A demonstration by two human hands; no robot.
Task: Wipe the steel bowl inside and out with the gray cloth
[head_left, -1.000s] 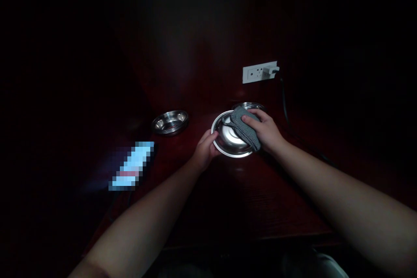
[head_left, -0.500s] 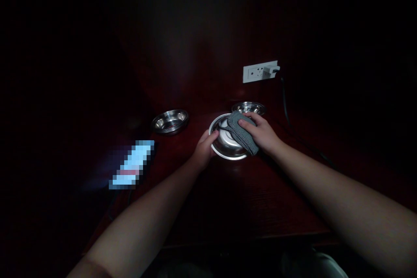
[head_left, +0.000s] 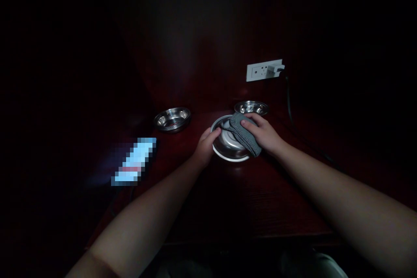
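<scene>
A shiny metal bowl [head_left: 230, 150] is tilted above the dark red table, in the middle of the view. My left hand [head_left: 206, 145] grips its left rim, thumb on the inner side. Folded over the bowl's right side is a grey cloth [head_left: 245, 134], pressed there by my right hand [head_left: 262, 132], whose fingers are closed on it. The cloth hides the right part of the bowl. Just behind my right hand sits another metal bowl [head_left: 250, 107]. Farther left stands a stack of metal bowls [head_left: 172, 120].
A lit, blurred-out phone screen [head_left: 134, 161] lies left of my left forearm. On the back wall is a white socket panel [head_left: 264, 71] with a plug in it, and a dark cable [head_left: 288, 100] runs down to the right. The table's front edge [head_left: 247, 239] shows near the bottom.
The view has shifted slightly, so the stack, phone and socket appear a little farther right and higher. Both hands keep their hold on the bowl and cloth; the bowl looks slightly more tilted.
</scene>
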